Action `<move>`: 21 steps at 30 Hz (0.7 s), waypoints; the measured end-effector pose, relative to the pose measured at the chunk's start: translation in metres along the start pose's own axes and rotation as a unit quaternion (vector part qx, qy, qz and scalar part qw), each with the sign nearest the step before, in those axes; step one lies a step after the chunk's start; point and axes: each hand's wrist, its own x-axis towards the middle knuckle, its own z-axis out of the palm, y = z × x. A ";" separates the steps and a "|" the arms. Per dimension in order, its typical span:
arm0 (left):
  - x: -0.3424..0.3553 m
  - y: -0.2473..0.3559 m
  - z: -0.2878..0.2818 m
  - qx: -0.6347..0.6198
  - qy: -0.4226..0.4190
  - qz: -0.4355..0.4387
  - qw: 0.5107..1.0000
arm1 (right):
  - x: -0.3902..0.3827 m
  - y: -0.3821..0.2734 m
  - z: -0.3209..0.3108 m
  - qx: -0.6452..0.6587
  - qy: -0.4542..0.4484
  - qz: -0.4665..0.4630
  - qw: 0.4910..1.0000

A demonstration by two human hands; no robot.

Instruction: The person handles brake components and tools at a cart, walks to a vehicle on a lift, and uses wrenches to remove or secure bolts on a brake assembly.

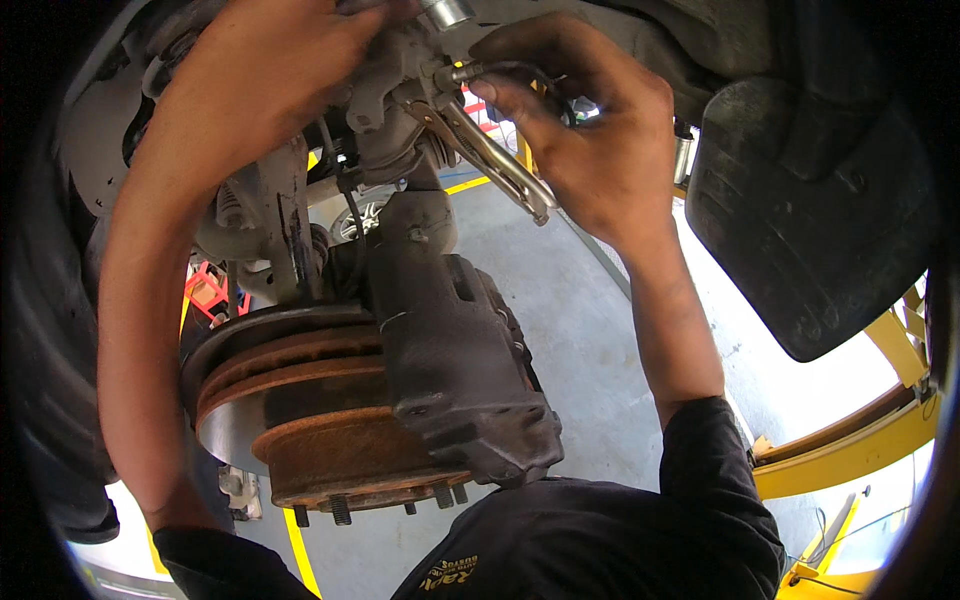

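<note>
My right hand [605,130] reaches up at the upper right, thumb and forefinger closed around the metal end of a thin black line [515,68], which meets a suspension part. Just below it, locking pliers [490,155] hang clamped to that part, their handles slanting down to the right. My left hand [290,50] is raised at the upper left against the suspension; its fingers are blurred and partly cut off by the upper edge. Close to those fingers is a shiny metal cylinder [447,12]; whether I hold it cannot be seen.
Below my hands are a rusty brake disc [330,440] with wheel studs and a dark brake caliper [450,350]. A black mud flap [815,220] hangs at the right. A yellow lift arm [850,455] stands beyond it. A wheel [360,218] shows in the background.
</note>
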 end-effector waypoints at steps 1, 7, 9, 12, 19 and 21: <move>-0.005 -0.004 0.003 -0.001 0.028 0.043 0.999 | -0.003 -0.004 0.006 -0.018 0.030 -0.011 0.999; -0.011 -0.006 0.006 -0.012 0.013 0.032 0.999 | -0.005 0.001 0.012 -0.056 0.032 -0.054 0.996; -0.006 -0.018 0.006 -0.033 -0.020 0.053 0.998 | -0.006 0.002 0.013 -0.081 0.031 -0.082 0.993; -0.005 -0.026 0.016 -0.070 -0.020 0.056 0.996 | -0.010 0.011 0.014 -0.116 0.044 -0.133 0.983; -0.015 -0.014 0.025 -0.139 0.061 0.041 0.987 | -0.009 0.020 0.019 -0.218 0.047 -0.244 0.944; -0.018 -0.023 0.030 -0.144 0.096 0.085 0.981 | -0.006 0.021 0.018 -0.215 0.041 -0.249 0.944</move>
